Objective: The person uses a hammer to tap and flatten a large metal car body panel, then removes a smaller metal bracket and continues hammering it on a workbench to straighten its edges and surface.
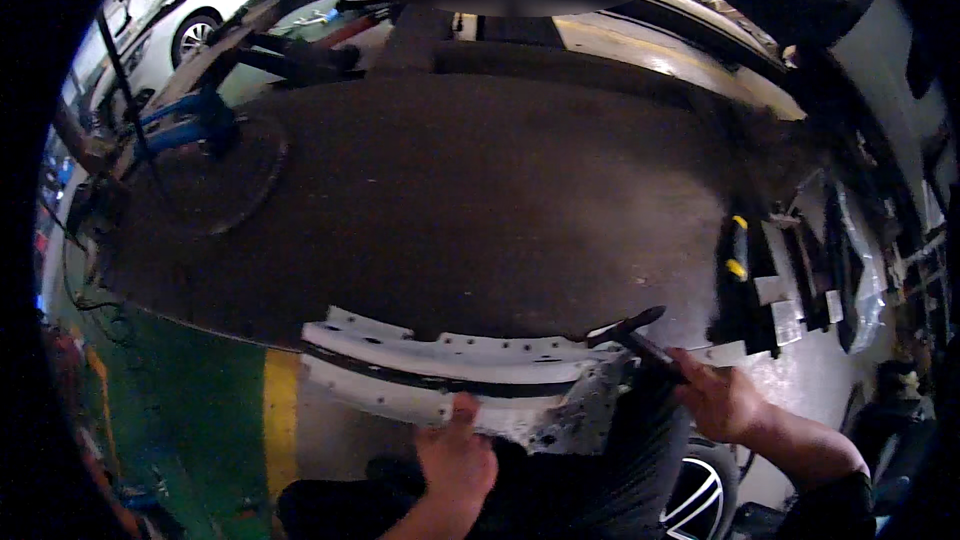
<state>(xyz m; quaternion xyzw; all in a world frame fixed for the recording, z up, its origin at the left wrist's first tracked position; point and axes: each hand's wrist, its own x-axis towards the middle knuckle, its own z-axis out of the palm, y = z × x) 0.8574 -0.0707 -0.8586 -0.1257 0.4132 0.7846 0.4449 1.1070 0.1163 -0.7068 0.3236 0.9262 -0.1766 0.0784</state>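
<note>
A long white metal car body part [400, 360], curved and pierced with small holes along its edges, lies crosswise before my lap. A dark slot runs along its length, and its right end is bent and scuffed with dark marks. My left hand [457, 452] is closed at the part's near edge, one finger stretched over its face; the other fingertips are partly hidden. In my right hand [722, 402], fingers wrapped round the handle, is a hammer [645, 328]. Its dark head is just above the part's right end; whether they touch, I cannot tell.
Beyond the part spreads a wide dark brown flat surface [450, 180]. A blue clamp-like fixture [190, 125] stands at its far left. Several dark strips with yellow pieces [738, 245] lie on the right. A wheel [695, 490] is close by my right knee. A white car [215, 15] stands far left.
</note>
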